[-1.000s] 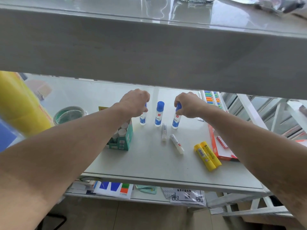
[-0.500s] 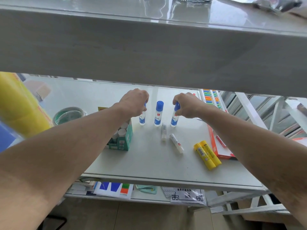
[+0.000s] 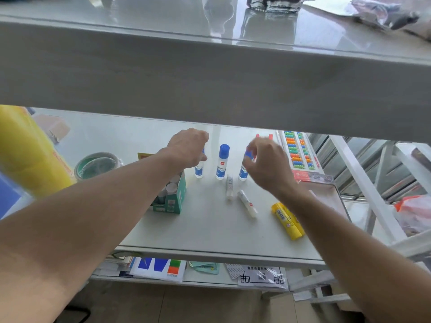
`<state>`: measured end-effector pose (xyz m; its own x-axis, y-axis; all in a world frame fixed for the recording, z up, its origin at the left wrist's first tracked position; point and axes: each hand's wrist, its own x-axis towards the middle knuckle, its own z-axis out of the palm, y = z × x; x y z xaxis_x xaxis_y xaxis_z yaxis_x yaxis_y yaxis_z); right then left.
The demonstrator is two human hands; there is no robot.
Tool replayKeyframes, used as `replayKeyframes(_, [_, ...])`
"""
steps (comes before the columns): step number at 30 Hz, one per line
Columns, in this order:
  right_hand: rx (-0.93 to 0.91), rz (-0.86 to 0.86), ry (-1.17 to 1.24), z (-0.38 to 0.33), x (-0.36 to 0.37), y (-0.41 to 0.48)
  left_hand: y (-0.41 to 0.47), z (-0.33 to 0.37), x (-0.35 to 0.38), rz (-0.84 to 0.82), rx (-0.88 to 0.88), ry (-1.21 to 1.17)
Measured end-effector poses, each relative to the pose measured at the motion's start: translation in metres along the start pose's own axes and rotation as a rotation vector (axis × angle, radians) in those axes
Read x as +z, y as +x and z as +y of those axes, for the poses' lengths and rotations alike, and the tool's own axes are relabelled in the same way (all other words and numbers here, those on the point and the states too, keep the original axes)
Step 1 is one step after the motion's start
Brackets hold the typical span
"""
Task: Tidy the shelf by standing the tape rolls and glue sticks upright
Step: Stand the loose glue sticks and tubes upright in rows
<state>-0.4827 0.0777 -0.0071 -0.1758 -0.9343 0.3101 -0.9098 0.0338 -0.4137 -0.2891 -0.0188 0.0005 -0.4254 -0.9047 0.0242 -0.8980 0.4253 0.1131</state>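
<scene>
Three blue-capped glue sticks stand upright in a row on the white shelf (image 3: 210,231). My left hand (image 3: 189,148) is curled over the cap of the left glue stick (image 3: 199,170). The middle glue stick (image 3: 222,162) stands free. My right hand (image 3: 268,166) is blurred, its fingers spread just off the cap of the right glue stick (image 3: 243,171). Two white glue sticks (image 3: 229,187) (image 3: 247,203) and two yellow glue sticks (image 3: 288,220) lie flat. A green tape roll (image 3: 98,164) lies flat at the left.
A green carton (image 3: 173,198) with white tubes stands under my left forearm. A big yellow roll (image 3: 25,150) fills the far left. A bead abacus (image 3: 298,151) and a red-edged box (image 3: 326,190) sit on the right. The upper shelf (image 3: 210,78) overhangs closely.
My right hand has let go of the right glue stick, opened its fingers and drawn back a little. The stick stays upright. My left hand stays on the left stick.
</scene>
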Motion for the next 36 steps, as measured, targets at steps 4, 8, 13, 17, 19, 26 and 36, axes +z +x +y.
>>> replayKeyframes(4, [0.214, -0.187, 0.006, 0.018, 0.029, -0.052, -0.025, 0.017, -0.017, 0.272, 0.055, 0.060])
replayKeyframes(8, [0.258, -0.177, -0.007, 0.035, 0.038, -0.085, -0.070, 0.060, 0.024, 0.266, 0.188, -0.177])
replayKeyframes(13, [0.271, -0.065, -0.002, 0.057, 0.015, -0.103, -0.083, 0.078, 0.090, 0.097, -0.066, -0.364])
replayKeyframes(17, [0.257, -0.082, -0.007, 0.066, 0.008, -0.117, -0.092, 0.085, 0.106, 0.178, -0.082, -0.361])
replayKeyframes(19, [0.277, -0.013, -0.034, 0.074, 0.002, -0.123, -0.095, 0.094, 0.107, 0.206, 0.015, -0.354])
replayKeyframes(26, [0.286, -0.179, -0.320, 0.090, 0.002, -0.145, -0.118, 0.160, 0.119, -0.005, -0.004, -0.620])
replayKeyframes(36, [0.458, -0.150, 0.043, 0.087, 0.000, -0.178, -0.130, 0.217, 0.125, -0.176, -0.433, -0.990])
